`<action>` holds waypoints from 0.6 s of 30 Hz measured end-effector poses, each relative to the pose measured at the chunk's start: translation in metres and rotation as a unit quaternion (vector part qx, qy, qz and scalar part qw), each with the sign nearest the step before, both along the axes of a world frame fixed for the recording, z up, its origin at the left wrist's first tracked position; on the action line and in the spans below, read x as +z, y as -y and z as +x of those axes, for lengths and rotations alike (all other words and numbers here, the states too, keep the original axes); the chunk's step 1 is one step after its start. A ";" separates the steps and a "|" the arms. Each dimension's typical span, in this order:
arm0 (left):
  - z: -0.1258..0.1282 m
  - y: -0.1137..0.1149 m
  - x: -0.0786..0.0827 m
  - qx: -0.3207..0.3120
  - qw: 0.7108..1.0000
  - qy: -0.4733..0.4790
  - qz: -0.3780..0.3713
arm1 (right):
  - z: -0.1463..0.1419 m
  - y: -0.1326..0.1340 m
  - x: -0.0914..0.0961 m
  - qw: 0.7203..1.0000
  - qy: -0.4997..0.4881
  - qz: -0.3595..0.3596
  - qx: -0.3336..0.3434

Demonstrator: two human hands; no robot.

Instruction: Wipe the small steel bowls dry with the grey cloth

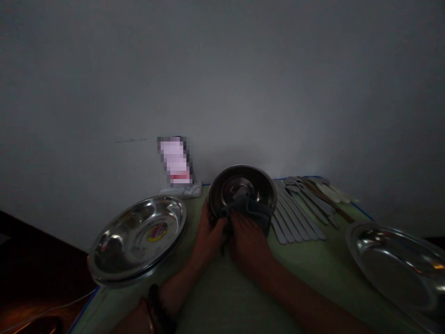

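A shiny metal bowl (239, 172) is tilted toward me over the middle of the table, its inside in view. My left hand (211, 234) grips its near left rim, thumb on the rim side and fingers mostly hidden behind the wall. A dark cloth (255, 208) lies over the bowl's near right rim and reaches into it. Against this cloth my right hand (248, 236) is pressed, its fingers together and pointing into the bowl. The fingertips are partly lost in the dark folds.
Large metal basins, stacked, (139, 236) stand at the left. Another metal basin (399, 273) is at the right edge. Several flat-handled utensils (295, 218) and more cutlery (320, 199) lie right of the bowl. A phone (175, 160) leans on a white stand (191, 190) by the wall.
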State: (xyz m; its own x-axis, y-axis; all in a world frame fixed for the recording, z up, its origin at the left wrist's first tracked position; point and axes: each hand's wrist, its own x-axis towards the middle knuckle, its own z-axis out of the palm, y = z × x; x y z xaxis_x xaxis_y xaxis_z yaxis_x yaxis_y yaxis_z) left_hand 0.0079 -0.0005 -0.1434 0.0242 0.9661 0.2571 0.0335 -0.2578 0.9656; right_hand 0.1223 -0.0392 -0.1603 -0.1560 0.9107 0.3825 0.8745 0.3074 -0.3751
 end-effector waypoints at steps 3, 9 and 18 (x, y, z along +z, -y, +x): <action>-0.002 -0.004 0.003 0.044 0.997 0.056 -0.017 | -0.001 0.003 0.007 1.000 -0.012 -0.020 0.018; -0.001 -0.005 0.010 0.026 0.983 0.160 -0.080 | 0.004 0.004 0.020 1.000 -0.017 -0.011 0.004; 0.002 -0.004 0.008 0.003 0.979 0.162 -0.121 | 0.024 -0.013 0.004 0.993 0.045 0.070 -0.083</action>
State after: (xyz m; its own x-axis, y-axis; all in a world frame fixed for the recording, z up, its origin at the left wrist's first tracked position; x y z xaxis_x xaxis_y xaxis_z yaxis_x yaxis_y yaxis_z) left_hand 0.0096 0.0033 -0.1355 -0.0270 0.9995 0.0136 -0.2838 -0.0208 0.9587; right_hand 0.1466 -0.0262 -0.1559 -0.0474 0.8659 0.4979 0.9454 0.1998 -0.2575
